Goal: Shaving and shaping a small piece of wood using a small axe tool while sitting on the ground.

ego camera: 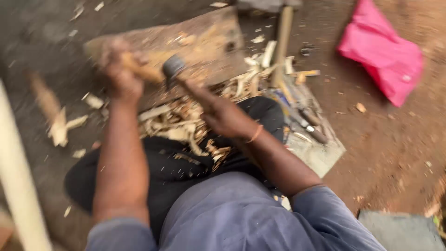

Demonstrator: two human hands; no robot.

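Blue-grey cloth (241,214) of the person's clothing is filling the bottom of the view, nearest the camera, with both forearms reaching away from it toward a wooden block (186,51) on the ground.

Left hand (121,74) is wrapping closed around a short piece of pale wood (139,69), pressing it against the block's top face. The wood's long axis is running from upper left to lower right, its free end pointing toward the other hand. Motion blur is softening the fingers, so the exact grip cannot be read beyond a closed hold.

Right hand (222,114) is gripping closed on the handle of a hatchet-like tool (174,67), whose dark metal head is sitting at or just beside the free end of the wood; contact cannot be confirmed through the blur. The handle is lying diagonally, from the head down and right to the hand. The left hand is therefore nearer the workpiece, the right reaching it only through the tool.

Wood chips (186,125) are lying heaped between block and lap, spilling onto a black cloth (172,167). A long-handled tool (282,42) is lying beyond the chips, with smaller hand tools (309,123) beside it. A pink bag (381,51) is lying well apart on the reddish earth.
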